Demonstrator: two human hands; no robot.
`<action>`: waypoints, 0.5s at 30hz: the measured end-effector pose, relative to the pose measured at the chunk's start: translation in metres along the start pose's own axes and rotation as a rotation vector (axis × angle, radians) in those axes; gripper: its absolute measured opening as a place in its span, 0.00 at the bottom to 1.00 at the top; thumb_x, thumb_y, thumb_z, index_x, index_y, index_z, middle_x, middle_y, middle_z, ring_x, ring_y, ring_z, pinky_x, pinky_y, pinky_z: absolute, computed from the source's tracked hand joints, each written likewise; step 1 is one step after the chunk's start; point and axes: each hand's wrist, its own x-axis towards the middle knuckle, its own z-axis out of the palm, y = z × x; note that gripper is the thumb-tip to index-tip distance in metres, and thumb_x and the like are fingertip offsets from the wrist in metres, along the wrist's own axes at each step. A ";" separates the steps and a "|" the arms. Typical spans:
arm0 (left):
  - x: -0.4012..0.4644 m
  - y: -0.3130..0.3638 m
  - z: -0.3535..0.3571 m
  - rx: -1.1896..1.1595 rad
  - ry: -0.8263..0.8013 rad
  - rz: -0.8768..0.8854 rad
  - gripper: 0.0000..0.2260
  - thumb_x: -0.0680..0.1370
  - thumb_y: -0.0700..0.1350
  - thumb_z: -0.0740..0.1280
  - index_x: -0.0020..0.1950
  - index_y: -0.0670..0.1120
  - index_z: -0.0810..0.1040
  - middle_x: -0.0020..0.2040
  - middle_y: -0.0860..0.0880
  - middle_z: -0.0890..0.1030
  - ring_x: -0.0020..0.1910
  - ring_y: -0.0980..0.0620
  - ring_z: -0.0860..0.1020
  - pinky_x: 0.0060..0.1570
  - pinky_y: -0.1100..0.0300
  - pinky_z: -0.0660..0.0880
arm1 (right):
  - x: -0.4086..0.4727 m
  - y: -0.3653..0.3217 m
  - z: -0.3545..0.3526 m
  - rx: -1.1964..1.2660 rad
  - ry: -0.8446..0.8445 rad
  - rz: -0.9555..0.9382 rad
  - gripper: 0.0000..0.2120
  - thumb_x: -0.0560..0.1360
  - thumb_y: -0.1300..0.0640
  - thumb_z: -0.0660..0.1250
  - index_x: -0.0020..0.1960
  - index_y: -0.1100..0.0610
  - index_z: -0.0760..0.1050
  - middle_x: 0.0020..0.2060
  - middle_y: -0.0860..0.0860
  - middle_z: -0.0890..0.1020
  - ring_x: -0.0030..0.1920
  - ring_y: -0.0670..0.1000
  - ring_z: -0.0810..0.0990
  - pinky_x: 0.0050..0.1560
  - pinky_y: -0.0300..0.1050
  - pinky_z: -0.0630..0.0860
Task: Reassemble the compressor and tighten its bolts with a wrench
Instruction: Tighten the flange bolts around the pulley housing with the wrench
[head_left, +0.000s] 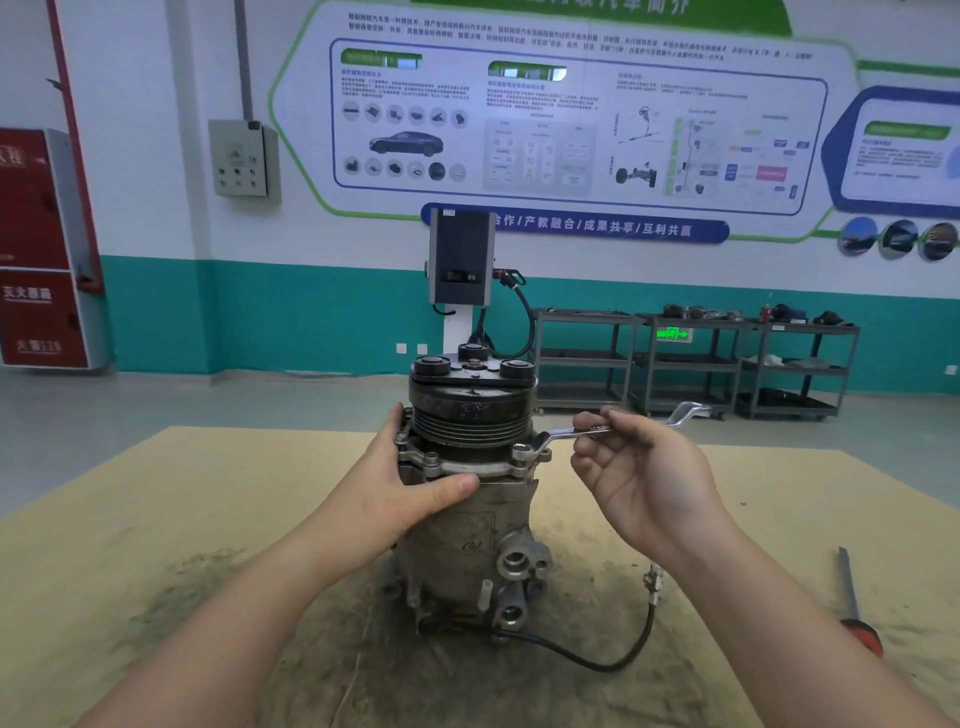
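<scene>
**Wrench on a flange bolt of the upright compressor**

The compressor (467, 499) stands upright in the middle of the frame, on a dirty tan board (156, 519) that covers the lower half of the picture. Its black grooved pulley (470, 415) is on top, and the grey metal body is below, with two round ports at the lower right side. A black cable (597, 657) goes out from the base and bends to the right over the board, ending in a small connector.

The left hand (410, 478) holds the compressor from the left side. The fingers go around the back of the flange and the thumb lies flat across the front of the body, just under the flange.

The ring end of a silver wrench (597, 430) sits on a bolt (521, 448) at the right front of the flange. The right hand (644, 478) holds the handle near its middle, pinched between the thumb and the upper fingers; the palm is turned to the left and the other fingers are loosely curled under it.

At the right edge of the frame, a screwdriver (854, 603) with a red handle lies on the board, well apart from the compressor.

Behind, in the middle of the frame, a grey charging unit (461, 260) stands by the wall. Dark metal shelf carts (691, 358) are to the right of it, and a red cabinet (36, 249) is at the left edge.
</scene>
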 end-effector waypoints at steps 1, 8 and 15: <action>0.000 0.000 0.000 -0.002 -0.002 0.008 0.47 0.63 0.59 0.75 0.77 0.55 0.58 0.64 0.67 0.75 0.59 0.73 0.73 0.55 0.79 0.69 | -0.001 0.004 0.000 0.004 0.000 -0.063 0.09 0.81 0.65 0.53 0.44 0.60 0.68 0.30 0.57 0.81 0.25 0.52 0.76 0.26 0.39 0.74; 0.001 -0.004 0.002 -0.025 0.017 0.027 0.39 0.63 0.59 0.76 0.70 0.62 0.61 0.57 0.71 0.77 0.56 0.75 0.74 0.49 0.81 0.68 | -0.017 0.035 -0.004 -0.381 -0.139 -0.872 0.04 0.81 0.61 0.56 0.50 0.53 0.66 0.36 0.54 0.83 0.33 0.53 0.81 0.37 0.42 0.78; 0.003 -0.005 0.004 -0.058 0.018 0.032 0.37 0.60 0.61 0.78 0.65 0.61 0.67 0.58 0.66 0.80 0.59 0.65 0.78 0.58 0.71 0.73 | -0.029 0.041 -0.002 -1.031 -0.430 -1.310 0.12 0.81 0.53 0.62 0.47 0.60 0.78 0.43 0.53 0.81 0.43 0.49 0.80 0.46 0.38 0.78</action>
